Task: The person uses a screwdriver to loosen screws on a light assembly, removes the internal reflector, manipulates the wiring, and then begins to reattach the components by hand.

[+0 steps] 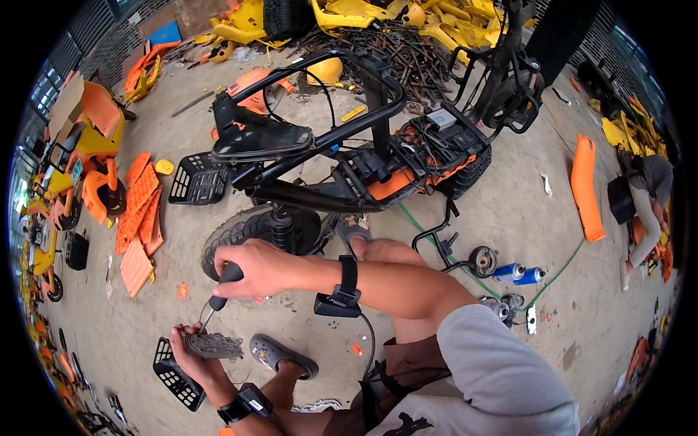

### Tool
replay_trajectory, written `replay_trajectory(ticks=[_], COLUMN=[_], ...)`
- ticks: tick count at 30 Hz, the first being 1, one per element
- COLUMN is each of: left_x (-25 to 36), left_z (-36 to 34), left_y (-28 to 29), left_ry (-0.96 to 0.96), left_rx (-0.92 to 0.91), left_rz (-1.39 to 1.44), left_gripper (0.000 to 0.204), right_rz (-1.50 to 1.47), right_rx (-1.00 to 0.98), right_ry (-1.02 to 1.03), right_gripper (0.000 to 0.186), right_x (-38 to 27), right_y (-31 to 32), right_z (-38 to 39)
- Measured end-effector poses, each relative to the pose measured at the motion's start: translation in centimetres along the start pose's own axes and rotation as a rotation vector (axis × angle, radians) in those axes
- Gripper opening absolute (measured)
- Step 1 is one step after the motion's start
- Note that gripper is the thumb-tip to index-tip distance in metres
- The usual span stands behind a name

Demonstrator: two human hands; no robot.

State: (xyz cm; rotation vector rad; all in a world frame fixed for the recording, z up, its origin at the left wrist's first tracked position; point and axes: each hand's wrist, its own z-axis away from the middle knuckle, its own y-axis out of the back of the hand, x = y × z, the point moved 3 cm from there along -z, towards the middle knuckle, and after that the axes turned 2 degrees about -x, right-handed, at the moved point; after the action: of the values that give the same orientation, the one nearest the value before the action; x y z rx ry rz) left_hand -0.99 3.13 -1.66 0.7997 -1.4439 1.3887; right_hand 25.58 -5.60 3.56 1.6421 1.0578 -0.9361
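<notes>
My right hand is closed round the black handle of a screwdriver. Its metal shaft points down to a grubby, grey-brown oblong part with a patterned surface. My left hand grips that part at its near end, by the screwdriver tip; whether the tip touches it I cannot tell. A black perforated plastic piece lies beside my left hand. Just beyond my right hand is a tyre of a stripped black scooter frame.
Orange panels, a black crate and orange-yellow scooters are at left. Behind the frame are piled yellow panels and rods. At right lie spray cans, a green hose and an orange panel; another person bends beyond.
</notes>
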Motion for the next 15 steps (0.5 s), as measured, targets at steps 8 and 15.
replay_trajectory(ticks=[8, 15], left_x=[-0.1, 0.3], left_z=[-0.4, 0.3], left_y=[2.5, 1.5], left_ry=[0.017, -0.052], left_rx=[0.085, 0.051], left_rz=[0.05, 0.032], left_gripper=[0.021, 0.022], right_rz=[0.108, 0.017], right_rx=[-0.065, -0.002], right_ry=[0.091, -0.025], right_gripper=[0.033, 0.036], right_x=[-0.6, 0.0], right_y=[-1.7, -2.8], right_z=[-0.6, -1.1])
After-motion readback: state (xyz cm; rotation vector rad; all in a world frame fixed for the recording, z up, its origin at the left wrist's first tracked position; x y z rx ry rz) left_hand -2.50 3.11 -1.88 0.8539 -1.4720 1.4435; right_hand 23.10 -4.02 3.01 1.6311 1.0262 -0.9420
